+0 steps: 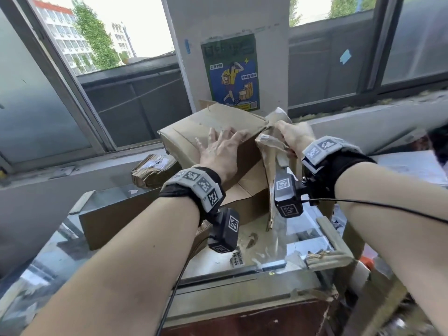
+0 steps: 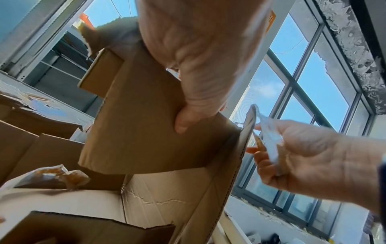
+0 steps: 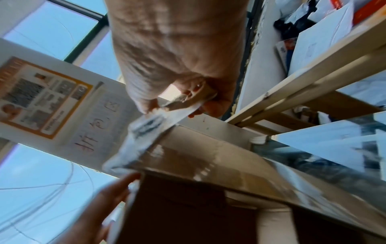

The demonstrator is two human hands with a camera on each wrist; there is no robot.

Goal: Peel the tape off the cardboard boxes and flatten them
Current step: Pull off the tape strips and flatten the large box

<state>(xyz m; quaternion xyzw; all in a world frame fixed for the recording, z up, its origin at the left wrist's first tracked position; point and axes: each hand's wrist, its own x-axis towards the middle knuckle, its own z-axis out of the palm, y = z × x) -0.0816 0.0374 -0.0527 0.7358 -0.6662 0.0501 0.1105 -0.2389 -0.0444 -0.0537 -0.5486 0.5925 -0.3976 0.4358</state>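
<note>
The box [image 1: 213, 132] sits tilted on a heap of other cardboard [image 1: 242, 197] on the glass tabletop [image 1: 278, 241] by the window. The left hand [image 1: 219, 151] lies spread flat on its top face, fingers splayed, with the thumb hooked over the near edge, as the left wrist view shows. The right hand [image 1: 292, 137] pinches a strip of tape [image 1: 268, 146] between thumb and fingers at the box's right corner; the strip hangs crumpled and glossy below the hand, and one end looks joined to the box edge, though the blur in the right wrist view makes the exact join hard to read.

Risks from here, as I judge them:
- The tape may snap or split lengthways if pulled at a sharp angle, leaving a sliver stuck to the cardboard
- It has already lifted paper from the face, so a hard tug could tear the flap rather than free the strip
- The box is perched on loose cardboard, so if the left hand eases off, the pull could drag it off the heap
- The loose strip could stick back on itself or to the fingers
</note>
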